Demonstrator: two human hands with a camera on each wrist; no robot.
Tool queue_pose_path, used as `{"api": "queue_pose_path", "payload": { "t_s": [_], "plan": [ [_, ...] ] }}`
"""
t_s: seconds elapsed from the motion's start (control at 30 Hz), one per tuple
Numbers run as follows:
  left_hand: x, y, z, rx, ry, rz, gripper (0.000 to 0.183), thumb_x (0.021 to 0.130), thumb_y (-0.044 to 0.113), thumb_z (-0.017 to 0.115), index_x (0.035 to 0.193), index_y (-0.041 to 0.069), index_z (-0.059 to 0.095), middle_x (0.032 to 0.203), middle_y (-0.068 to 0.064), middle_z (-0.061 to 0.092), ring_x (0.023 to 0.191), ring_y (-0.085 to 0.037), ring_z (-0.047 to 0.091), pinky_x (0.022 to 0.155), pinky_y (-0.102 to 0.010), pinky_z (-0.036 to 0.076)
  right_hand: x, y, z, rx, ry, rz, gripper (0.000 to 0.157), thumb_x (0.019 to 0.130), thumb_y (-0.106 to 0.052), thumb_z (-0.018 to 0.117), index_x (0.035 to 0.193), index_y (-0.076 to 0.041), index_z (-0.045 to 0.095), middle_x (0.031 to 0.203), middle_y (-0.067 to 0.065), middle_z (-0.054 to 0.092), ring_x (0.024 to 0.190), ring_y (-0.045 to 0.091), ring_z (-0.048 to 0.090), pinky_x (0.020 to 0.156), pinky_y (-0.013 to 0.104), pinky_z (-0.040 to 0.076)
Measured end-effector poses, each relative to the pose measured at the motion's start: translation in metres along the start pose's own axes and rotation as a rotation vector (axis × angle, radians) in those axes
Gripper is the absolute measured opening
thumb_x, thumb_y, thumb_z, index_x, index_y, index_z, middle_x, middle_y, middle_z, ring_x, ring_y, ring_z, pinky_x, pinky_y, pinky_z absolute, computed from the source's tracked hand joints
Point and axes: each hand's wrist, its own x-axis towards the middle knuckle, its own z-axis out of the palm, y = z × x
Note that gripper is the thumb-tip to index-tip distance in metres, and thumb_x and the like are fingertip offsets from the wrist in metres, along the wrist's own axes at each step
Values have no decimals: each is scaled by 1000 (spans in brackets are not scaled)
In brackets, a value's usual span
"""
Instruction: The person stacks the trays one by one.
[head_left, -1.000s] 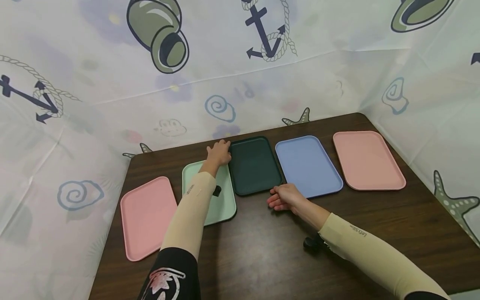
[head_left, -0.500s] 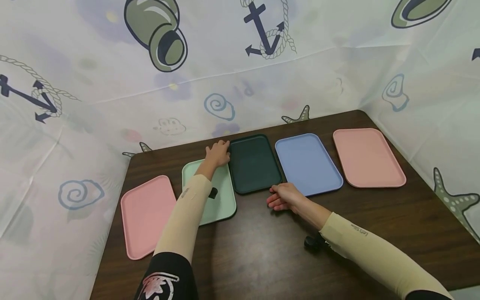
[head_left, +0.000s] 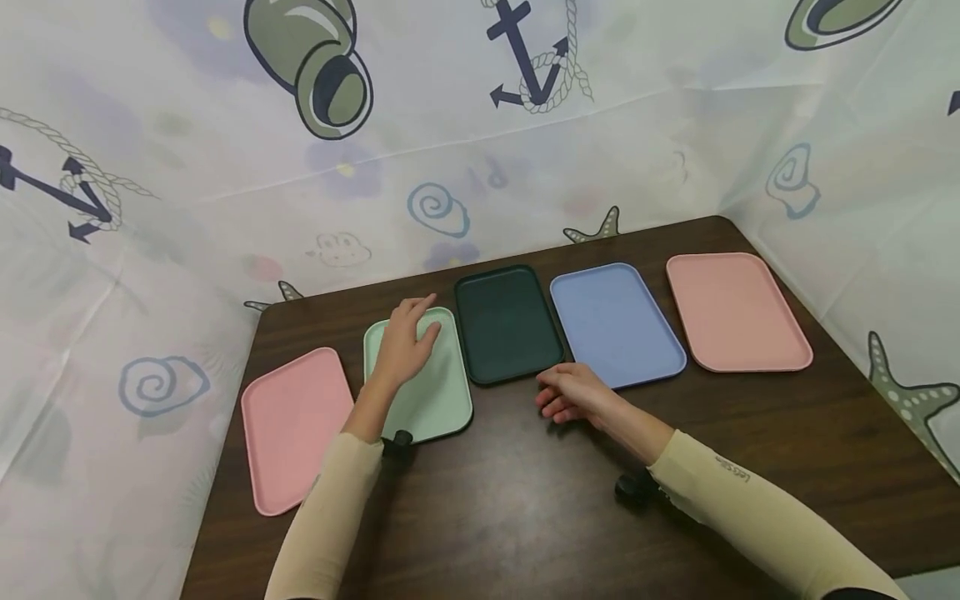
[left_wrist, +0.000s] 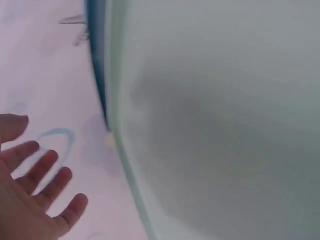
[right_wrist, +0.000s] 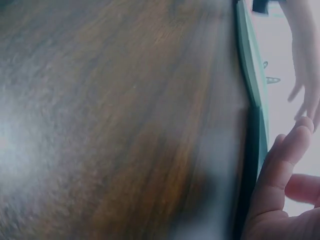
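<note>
My left hand (head_left: 405, 346) hovers over the mint green tray (head_left: 431, 404), its fingers extended and holding nothing. In the left wrist view the spread fingers (left_wrist: 52, 187) show beyond the edge of that tray (left_wrist: 215, 125). My right hand (head_left: 573, 392) is at the near right corner of the dark green tray (head_left: 506, 325), fingers loosely bent. The fingertips lie right at that corner in the head view, close to the blue tray (head_left: 618, 325). Seen from the right wrist, the hand (right_wrist: 280, 185) overlaps the dark tray edge (right_wrist: 252, 140).
One pink tray (head_left: 296, 429) lies at the left end of the row, another pink tray (head_left: 738, 312) at the right end. All rest on a dark wooden table (head_left: 510, 508). A printed cloth (head_left: 465, 125) hangs behind and along the sides.
My left hand has left the far left corner of the dark green tray and moved left and back over the mint tray. The right hand has stayed nearly in place.
</note>
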Motion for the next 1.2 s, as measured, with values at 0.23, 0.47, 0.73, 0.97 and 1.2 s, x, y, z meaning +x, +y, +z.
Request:
{"api": "queue_pose_path", "payload": {
  "t_s": [0.23, 0.47, 0.73, 0.97, 1.2],
  "plan": [
    [-85, 8, -30, 97, 145, -239, 43, 96, 21, 62, 137, 10, 57, 120, -10, 62, 95, -29, 59, 76, -48, 45, -5, -3, 16, -159, -52, -83, 32, 101, -19, 54, 117, 7, 60, 80, 10, 70, 56, 13, 65, 49, 26, 52],
    [-135, 15, -36, 271, 167, -472, 45, 94, 23, 63, 131, -2, 59, 107, -21, 63, 89, -40, 59, 69, -53, 47, 0, -2, 49, -280, -88, -153, 30, 100, -21, 56, 112, 5, 62, 79, 12, 71, 58, 18, 67, 48, 29, 52],
    [-154, 25, -28, 295, 139, -556, 48, 93, 25, 64, 131, -3, 59, 111, -22, 61, 90, -42, 61, 69, -56, 48, 7, -1, 84, -448, -68, -231, 23, 97, -22, 60, 110, -4, 65, 74, 10, 71, 59, 24, 69, 49, 33, 53],
    [-149, 23, -28, 357, 63, -571, 47, 94, 27, 61, 130, -4, 59, 111, -24, 59, 89, -44, 60, 70, -56, 47, 11, 3, 95, -505, -30, -258, 34, 95, -21, 62, 121, 0, 61, 72, 8, 71, 59, 24, 70, 46, 31, 52],
    [-150, 21, -30, 361, 18, -568, 19, 92, 14, 56, 86, 0, 67, 85, -19, 60, 68, -39, 58, 53, -51, 44, 13, 7, 100, -513, -24, -272, 42, 94, -18, 62, 129, 3, 56, 71, 7, 71, 58, 23, 70, 46, 33, 53]
  ]
}}
